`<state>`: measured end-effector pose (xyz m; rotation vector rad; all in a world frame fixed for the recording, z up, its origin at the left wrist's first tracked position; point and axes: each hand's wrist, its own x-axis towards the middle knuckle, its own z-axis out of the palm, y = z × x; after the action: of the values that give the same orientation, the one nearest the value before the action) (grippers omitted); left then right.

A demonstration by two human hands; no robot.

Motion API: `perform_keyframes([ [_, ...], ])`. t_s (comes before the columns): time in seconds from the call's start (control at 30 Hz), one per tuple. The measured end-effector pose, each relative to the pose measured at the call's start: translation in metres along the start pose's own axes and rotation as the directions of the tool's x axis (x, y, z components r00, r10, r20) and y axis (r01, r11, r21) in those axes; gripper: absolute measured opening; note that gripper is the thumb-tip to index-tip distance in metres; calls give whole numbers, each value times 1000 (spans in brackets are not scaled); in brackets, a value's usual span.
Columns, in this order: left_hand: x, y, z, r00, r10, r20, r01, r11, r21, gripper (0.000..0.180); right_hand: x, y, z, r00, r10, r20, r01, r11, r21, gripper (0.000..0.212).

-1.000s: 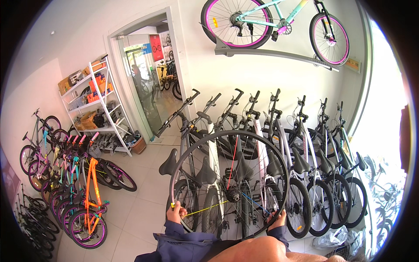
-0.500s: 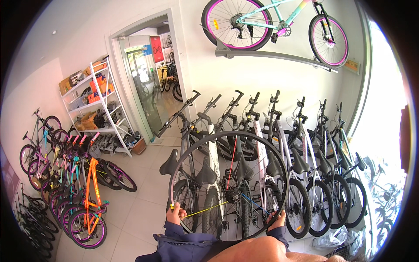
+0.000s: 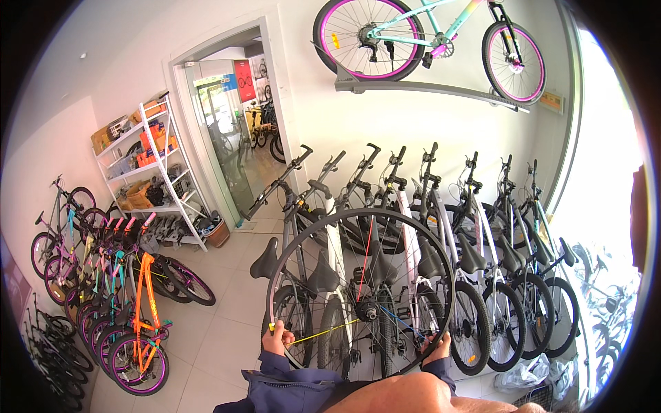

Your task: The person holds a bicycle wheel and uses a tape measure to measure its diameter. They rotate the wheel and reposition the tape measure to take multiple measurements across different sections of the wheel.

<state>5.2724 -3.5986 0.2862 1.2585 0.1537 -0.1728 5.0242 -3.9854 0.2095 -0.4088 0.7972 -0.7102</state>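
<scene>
A black bicycle wheel [image 3: 369, 312] stands up in front of me, its hub low of centre. Most of its spokes are dark and thin, but one is red, one yellow and one blue. My left hand [image 3: 278, 338] grips the rim at its lower left, beside a small yellow mark, near the outer end of the yellow spoke. At the lower right, my right hand [image 3: 436, 346] is closed on the rim near the blue spoke's end; its fingers are partly hidden behind the rim. Parked bikes show through the spokes.
A row of bikes with black saddles [image 3: 472, 253] stands just beyond the wheel. Left are an orange bike [image 3: 144, 313], smaller bikes and a white shelf rack [image 3: 165, 148]. A turquoise bike [image 3: 406, 31] hangs on the wall. Plastic bags [image 3: 521, 374] lie at lower right.
The view has shifted very slightly, so the background sits a little differently. Both hands keep their hold, and the wheel stays almost in place.
</scene>
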Motion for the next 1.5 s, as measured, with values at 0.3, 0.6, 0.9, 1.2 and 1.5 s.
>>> perform_keyframes([
  [0.3, -3, 4, 5, 1000, 20, 1, -20, 1000, 15, 37, 2, 1, -1, 1000, 2, -9, -2, 1000, -6, 47],
  [0.6, -3, 5, 4, 1000, 1, -8, -1, 1000, 0, 36, 5, 3, -3, 1000, 9, 4, -9, 1000, -6, 46],
  [0.9, -2, 5, 2, 1000, -5, -3, 6, 1000, 7, 36, 8, 6, -7, 1000, -5, 25, 5, 1000, 16, 45],
  [1.2, -3, 5, 3, 999, 17, 34, -17, 1000, 12, 35, 4, 4, -8, 1000, 5, 29, -6, 1000, 28, 46],
  [1.5, -4, 6, 7, 1000, -12, 21, 12, 1000, 15, 37, 2, 2, -9, 1000, -4, -26, 5, 1000, 10, 46],
])
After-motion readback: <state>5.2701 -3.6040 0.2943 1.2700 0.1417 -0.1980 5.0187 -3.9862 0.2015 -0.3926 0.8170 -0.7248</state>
